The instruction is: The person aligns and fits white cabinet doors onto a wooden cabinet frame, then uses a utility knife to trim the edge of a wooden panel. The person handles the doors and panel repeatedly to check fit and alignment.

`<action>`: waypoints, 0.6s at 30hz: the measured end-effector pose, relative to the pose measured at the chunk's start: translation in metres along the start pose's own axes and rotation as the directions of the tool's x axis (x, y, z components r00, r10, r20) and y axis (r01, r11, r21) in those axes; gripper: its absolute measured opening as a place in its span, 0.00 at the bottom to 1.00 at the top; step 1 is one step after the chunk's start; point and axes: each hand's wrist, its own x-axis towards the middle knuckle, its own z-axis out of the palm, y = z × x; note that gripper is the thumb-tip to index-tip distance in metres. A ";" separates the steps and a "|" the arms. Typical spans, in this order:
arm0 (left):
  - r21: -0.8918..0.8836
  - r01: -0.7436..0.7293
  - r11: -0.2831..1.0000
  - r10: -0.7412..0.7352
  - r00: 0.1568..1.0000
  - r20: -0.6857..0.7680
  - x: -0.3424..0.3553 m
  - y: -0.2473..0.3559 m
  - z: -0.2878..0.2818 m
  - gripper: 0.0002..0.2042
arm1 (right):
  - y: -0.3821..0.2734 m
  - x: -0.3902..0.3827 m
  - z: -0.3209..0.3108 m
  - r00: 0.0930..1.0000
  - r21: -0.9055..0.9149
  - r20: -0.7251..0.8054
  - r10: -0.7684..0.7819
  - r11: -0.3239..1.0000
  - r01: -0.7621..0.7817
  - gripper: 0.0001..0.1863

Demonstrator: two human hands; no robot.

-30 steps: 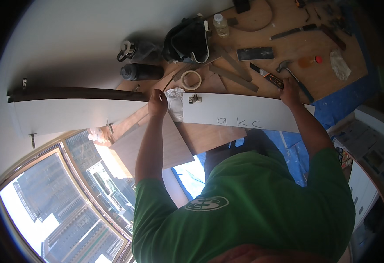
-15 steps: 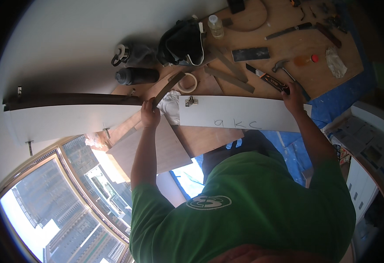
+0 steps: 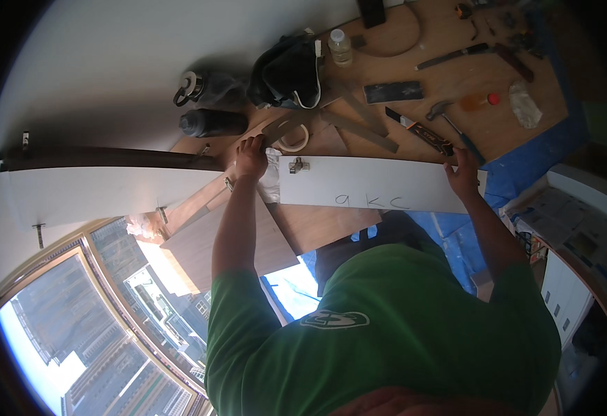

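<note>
My left hand (image 3: 251, 161) is at the near end of a narrow grey-brown strip (image 3: 284, 126), its fingers curled against it. The strip lies low across a roll of pale tape (image 3: 295, 136). At the right end of a long white panel (image 3: 366, 182) my right hand (image 3: 462, 175) grips the edge, thumb on the face and fingers over the far side. The panel bears a metal hinge (image 3: 298, 166) at its left end and handwriting on its face. Just beyond my right fingertips lies an orange-and-black utility knife (image 3: 425, 134). White cloth (image 3: 271, 177) pokes out beside the panel's left end.
A hammer (image 3: 449, 119), a dark sanding block (image 3: 393, 92), more strips (image 3: 362, 130) and bottles (image 3: 341, 48) sit on the wooden worktop. A black bag (image 3: 286, 73) and a dark flask (image 3: 213, 123) stand by the wall. Another white door panel (image 3: 102, 194) extends left, near the window.
My left hand has swung the strip over and lowered it toward the tape roll. My right hand has drawn back from the knife's handle end to the panel's edge.
</note>
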 end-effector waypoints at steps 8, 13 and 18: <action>0.038 0.156 0.987 -0.160 0.973 0.166 0.005 -0.004 0.013 0.16 | -0.003 -0.016 -0.018 0.990 -0.059 0.044 0.135 0.989 -0.132 0.31; 0.071 0.166 0.984 -0.177 0.964 0.199 0.009 0.000 0.013 0.21 | -0.013 -0.018 -0.020 1.000 -0.037 0.023 0.005 0.999 -0.004 0.30; 0.106 0.226 0.968 -0.246 0.934 0.261 0.010 0.006 0.011 0.29 | -0.025 -0.010 -0.018 1.000 0.011 0.020 0.003 1.000 -0.003 0.28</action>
